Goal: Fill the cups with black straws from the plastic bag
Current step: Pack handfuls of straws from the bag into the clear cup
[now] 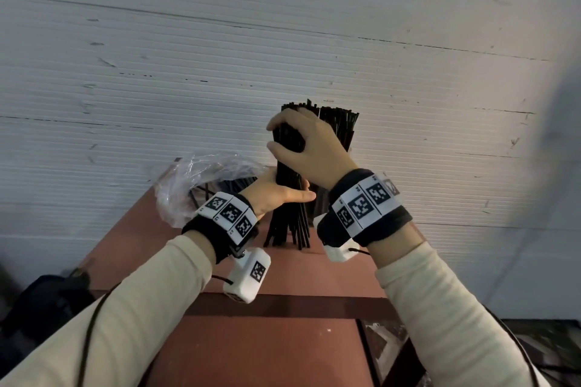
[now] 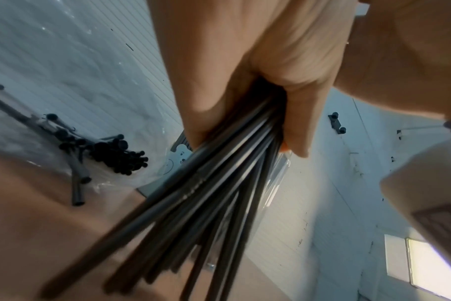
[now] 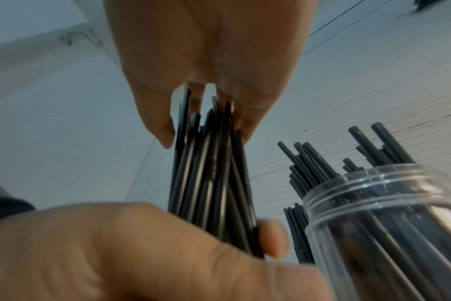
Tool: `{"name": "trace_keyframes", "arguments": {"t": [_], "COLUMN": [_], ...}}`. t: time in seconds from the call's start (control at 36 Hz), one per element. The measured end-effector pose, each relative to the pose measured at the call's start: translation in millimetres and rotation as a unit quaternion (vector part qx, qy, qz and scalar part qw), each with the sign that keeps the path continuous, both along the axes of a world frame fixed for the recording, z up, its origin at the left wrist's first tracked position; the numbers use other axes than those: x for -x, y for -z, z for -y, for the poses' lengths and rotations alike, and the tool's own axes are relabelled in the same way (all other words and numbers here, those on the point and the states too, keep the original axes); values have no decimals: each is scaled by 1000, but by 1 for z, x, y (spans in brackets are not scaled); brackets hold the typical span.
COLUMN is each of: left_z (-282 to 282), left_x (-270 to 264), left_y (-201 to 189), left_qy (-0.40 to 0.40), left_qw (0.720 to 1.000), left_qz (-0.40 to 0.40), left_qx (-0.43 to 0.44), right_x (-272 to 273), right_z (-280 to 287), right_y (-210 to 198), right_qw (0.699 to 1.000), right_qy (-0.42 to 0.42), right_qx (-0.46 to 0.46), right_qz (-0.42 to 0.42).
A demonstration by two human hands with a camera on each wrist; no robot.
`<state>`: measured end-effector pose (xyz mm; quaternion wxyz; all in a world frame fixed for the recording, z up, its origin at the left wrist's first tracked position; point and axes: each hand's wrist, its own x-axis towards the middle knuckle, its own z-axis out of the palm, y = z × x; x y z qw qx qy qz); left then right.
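Both hands hold one bundle of black straws (image 1: 289,223) upright over the red-brown table (image 1: 283,339). My left hand (image 1: 283,195) grips the bundle at its middle, fingers wrapped round it (image 2: 245,122). My right hand (image 1: 292,138) curls over the upper part, fingertips among the straw tops (image 3: 206,97). The lower ends fan out just above the tabletop. Behind my right hand a clear plastic cup (image 3: 373,203) stands packed with black straws (image 1: 339,126). The clear plastic bag (image 1: 201,179) lies at the left with more straws inside (image 2: 111,154).
A white ribbed wall panel (image 1: 283,41) runs close behind the table's far edge. The table is narrow, with a dark crossbar (image 1: 283,305) near me. A dark object (image 1: 47,298) sits low at the left, beyond the table's side.
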<state>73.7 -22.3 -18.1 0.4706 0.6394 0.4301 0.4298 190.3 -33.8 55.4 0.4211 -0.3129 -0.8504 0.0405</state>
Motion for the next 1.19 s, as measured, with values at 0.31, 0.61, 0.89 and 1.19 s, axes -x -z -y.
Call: {"name": "trace_keyframes", "arguments": {"t": [0.31,0.61,0.89,1.19], "left_z": [2,-2,7,5], "left_x": [-1,2,-5,2], "left_y": [4,10,-7,12], "left_qy": [38,35,11,45], "left_qw": [999,994,1000,993], "left_qz": [-28,-61,-4,-57], "left_qx": [24,89,26,90], "right_x": [-5,-8,-5,-5], "right_z": [-3,-7,0,-7], "right_y": [10,16,5,25], "right_qw": [1000,999,998,999], "right_qy": [18,21,-2,24], "right_qx": [13,8,-37,18], "right_qz": [16,43,-59,-43]}}
